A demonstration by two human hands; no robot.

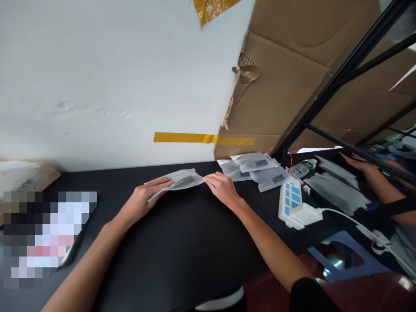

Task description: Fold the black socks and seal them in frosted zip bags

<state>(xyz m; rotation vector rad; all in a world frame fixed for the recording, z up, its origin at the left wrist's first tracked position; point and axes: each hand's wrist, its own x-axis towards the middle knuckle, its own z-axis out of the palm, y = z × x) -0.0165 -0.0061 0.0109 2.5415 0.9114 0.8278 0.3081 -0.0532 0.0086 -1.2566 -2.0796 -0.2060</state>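
Observation:
A frosted translucent pouch (185, 179) with a dark printed patch is held just above the black table, near its back edge. My left hand (146, 197) grips the pouch's left end, fingers on top of it. At the right end, my right hand (221, 187) pinches a corner between thumb and fingertips. To the right of my right hand, several similar pouches (256, 164) lie overlapping on the table by the cardboard. What is inside the held pouch cannot be made out.
A white power strip (290, 201) with a plugged-in adapter and cable lies right, near a plastic bottle (303, 168). Beyond the black metal frame (325, 82), another person's hand (357, 164) is near more pouches. A blurred-out flat object (55, 238) and a paper bag (32, 175) are left.

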